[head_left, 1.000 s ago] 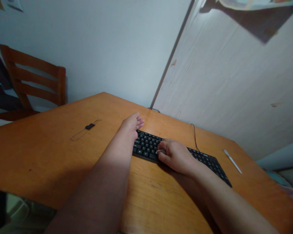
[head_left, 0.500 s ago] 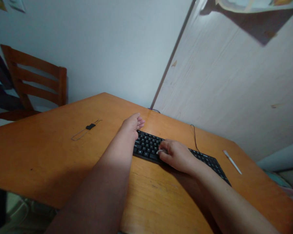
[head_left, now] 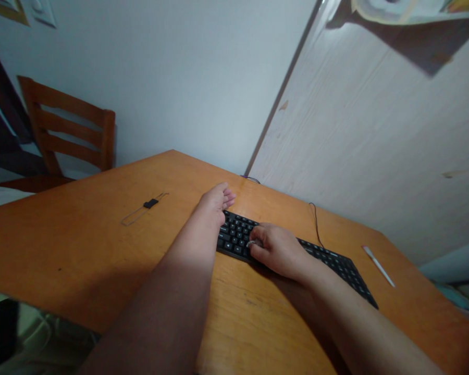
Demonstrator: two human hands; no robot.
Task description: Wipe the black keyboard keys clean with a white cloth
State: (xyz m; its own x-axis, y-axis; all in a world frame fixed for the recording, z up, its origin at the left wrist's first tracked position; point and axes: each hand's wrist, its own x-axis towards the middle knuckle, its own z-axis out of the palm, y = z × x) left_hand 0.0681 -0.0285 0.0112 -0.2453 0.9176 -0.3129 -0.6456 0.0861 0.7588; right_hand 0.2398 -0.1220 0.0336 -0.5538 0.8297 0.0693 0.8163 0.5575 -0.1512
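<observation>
A black keyboard [head_left: 234,233] lies on the wooden table, its left end beside my left hand [head_left: 218,200]. That hand rests on edge at the keyboard's far left corner, fingers stretched out and partly hidden behind the palm. Over the keys left of the middle, my right hand [head_left: 279,250] is closed in a pinch. A small crumpled greyish-white bit [head_left: 254,243] pokes out between its thumb and fingers; its kind is not clear. My right hand and forearm cover the middle and part of the near edge of the keyboard.
A black clip with long wire loops [head_left: 150,203] lies on the table [head_left: 94,229] at left. To the right is a slim white stick-like thing [head_left: 379,266]. The keyboard's cable [head_left: 317,224] runs toward the wall. A wooden chair [head_left: 70,130] stands beyond the left edge.
My right hand has slid a little left along the keys. My left hand keeps its place at the corner. The whole view has shifted slightly.
</observation>
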